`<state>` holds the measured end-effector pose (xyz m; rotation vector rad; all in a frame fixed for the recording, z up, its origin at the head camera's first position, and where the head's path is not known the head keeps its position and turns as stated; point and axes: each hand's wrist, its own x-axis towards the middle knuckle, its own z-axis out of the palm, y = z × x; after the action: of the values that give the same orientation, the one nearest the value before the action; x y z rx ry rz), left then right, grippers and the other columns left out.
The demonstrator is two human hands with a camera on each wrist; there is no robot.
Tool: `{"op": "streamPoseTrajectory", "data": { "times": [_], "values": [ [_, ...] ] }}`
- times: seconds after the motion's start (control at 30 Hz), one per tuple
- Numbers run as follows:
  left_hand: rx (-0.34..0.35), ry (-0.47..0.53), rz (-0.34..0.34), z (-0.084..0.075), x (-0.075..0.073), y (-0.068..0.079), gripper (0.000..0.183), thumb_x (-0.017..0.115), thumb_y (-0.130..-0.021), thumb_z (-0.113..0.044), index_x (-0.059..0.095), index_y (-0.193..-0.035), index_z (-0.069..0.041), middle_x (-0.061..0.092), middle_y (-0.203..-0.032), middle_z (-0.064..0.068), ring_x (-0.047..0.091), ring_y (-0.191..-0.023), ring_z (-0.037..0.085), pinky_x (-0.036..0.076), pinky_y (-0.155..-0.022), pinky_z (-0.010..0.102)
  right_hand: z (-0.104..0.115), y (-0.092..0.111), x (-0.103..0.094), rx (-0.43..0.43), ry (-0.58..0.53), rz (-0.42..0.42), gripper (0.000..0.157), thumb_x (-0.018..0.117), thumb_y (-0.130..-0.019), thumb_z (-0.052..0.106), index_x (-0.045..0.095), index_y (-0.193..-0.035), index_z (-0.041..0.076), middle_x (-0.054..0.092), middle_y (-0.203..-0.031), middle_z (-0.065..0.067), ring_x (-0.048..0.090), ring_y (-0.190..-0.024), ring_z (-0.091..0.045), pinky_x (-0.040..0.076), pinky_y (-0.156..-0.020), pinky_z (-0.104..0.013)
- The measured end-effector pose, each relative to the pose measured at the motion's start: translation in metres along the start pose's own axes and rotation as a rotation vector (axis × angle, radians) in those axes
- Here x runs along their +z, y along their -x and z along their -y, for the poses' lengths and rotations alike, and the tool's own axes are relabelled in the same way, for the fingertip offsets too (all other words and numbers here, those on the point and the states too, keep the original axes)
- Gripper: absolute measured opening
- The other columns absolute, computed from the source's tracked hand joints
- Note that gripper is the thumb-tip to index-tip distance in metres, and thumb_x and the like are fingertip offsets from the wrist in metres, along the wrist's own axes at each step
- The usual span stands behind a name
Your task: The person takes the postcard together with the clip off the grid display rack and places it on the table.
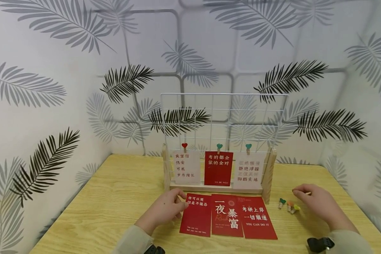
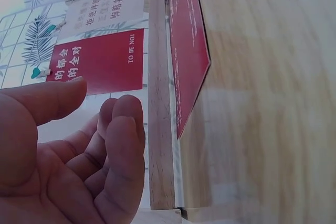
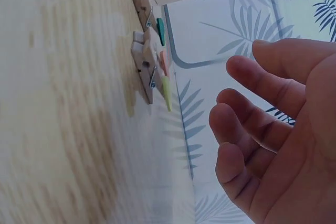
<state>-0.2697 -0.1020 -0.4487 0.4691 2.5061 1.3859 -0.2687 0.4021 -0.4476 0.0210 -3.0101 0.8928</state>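
My left hand hovers by the left edge of a red card, its fingers loosely bent with nothing between them in the left wrist view. That card lies in a row with a second red card and a third red card, all with white lettering. On the right, my right hand hangs beside three small wooden clothespins, its fingers loosely curled and holding nothing. One clothespin bears a green heart, another an orange top, the third a yellow top.
Behind the cards stands a white wire grid rack on a wooden base. Clothespins hang a white card, a red card and another white card on it. Leaf-patterned walls border the wooden table.
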Motion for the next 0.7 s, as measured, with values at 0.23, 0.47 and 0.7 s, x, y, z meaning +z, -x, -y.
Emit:
{"op": "streamPoseTrajectory", "data": {
  "times": [0.23,0.47,0.7],
  "values": [
    [0.028,-0.015,-0.012,-0.005,0.001,0.000,0.025,0.067,-0.098,-0.019,0.060,-0.116,-0.003,0.062,-0.077,0.010,0.063,-0.064,0.023,0.053,-0.055,0.036,0.012,0.005,-0.003,-0.039,-0.013,-0.043,0.049,0.052,-0.105,0.042,0.066,-0.124,0.000,0.066,-0.121,-0.021,0.061,-0.106,-0.039,0.052,-0.080,-0.054],
    [0.037,-0.018,-0.019,-0.010,0.003,-0.003,0.026,0.068,-0.097,-0.021,0.061,-0.116,-0.004,0.063,-0.077,0.010,0.062,-0.064,0.023,0.052,-0.055,0.035,0.022,0.011,-0.009,-0.050,-0.031,-0.048,0.053,0.049,-0.106,0.047,0.064,-0.129,0.001,0.066,-0.123,-0.020,0.061,-0.111,-0.042,0.052,-0.081,-0.055],
    [0.038,-0.067,-0.038,-0.019,0.005,-0.005,0.020,0.067,-0.098,-0.025,0.062,-0.113,-0.012,0.063,-0.079,0.007,0.059,-0.062,0.019,0.048,-0.055,0.033,0.036,0.010,-0.007,-0.087,-0.034,-0.105,0.053,0.051,-0.104,0.051,0.064,-0.132,0.008,0.066,-0.123,-0.017,0.062,-0.109,-0.038,0.053,-0.081,-0.055]
  ]
}}
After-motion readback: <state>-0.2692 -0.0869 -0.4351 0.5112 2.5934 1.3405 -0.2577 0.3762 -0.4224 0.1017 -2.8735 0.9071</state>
